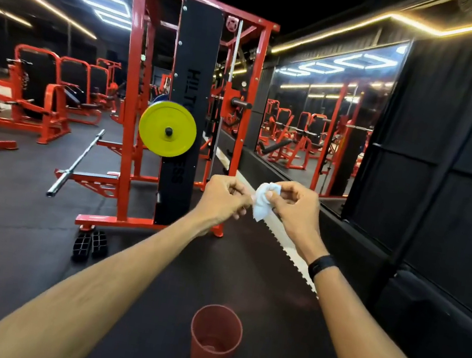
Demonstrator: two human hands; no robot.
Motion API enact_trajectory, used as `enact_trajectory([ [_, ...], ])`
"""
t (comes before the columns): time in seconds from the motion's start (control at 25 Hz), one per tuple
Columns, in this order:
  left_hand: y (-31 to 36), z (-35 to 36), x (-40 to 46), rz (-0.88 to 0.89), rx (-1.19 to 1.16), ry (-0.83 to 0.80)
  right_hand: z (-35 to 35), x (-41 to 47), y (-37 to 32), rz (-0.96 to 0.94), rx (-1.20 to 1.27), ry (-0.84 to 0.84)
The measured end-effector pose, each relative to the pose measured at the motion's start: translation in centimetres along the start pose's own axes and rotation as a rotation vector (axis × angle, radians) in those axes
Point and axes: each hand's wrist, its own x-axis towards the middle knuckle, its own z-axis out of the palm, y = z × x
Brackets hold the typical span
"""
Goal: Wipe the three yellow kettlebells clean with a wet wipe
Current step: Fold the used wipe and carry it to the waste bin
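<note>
Both my arms reach out in front of me at chest height. A small white wet wipe point(264, 201), crumpled and partly folded, hangs between my hands. My right hand point(293, 207) pinches its upper edge with thumb and fingers. My left hand point(224, 197) is closed beside it, fingertips touching the wipe's left edge. No yellow kettlebells are in view.
A red plastic bin point(214, 341) stands on the black rubber floor just below my arms. Ahead is a red rack point(132, 96) carrying a yellow weight plate point(167, 128) and a steel barbell point(76, 162). A mirror wall point(324, 115) and black padded panels run along the right.
</note>
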Motion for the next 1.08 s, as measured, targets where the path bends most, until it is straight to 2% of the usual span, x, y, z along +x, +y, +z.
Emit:
enact_trajectory([
  [0.16,-4.7,-0.5,5.3,-0.035,-0.03,0.016,1.6,4.0,4.3,0.017,-0.029,0.003],
  [0.36,-11.4,-0.7,13.9,-0.041,-0.1,0.02,7.1,11.5,10.2,0.023,-0.075,0.003],
  [0.52,-15.9,-2.4,22.0,-0.087,-0.114,0.01,12.2,18.0,14.2,0.066,-0.142,-0.034],
  [0.68,-21.2,-0.7,27.4,-0.171,-0.106,-0.024,14.1,21.2,19.3,0.121,-0.144,-0.01],
  [0.88,-33.2,4.7,28.2,-0.372,-0.06,-0.082,16.4,19.0,32.3,0.302,-0.147,-0.042],
  [0.96,-38.3,7.0,26.5,-0.502,-0.036,-0.09,17.3,15.9,37.7,0.386,-0.184,-0.046],
  [1.08,-45.8,10.4,23.4,-0.749,0.032,-0.111,18.1,11.4,45.2,0.616,-0.246,-0.098],
])
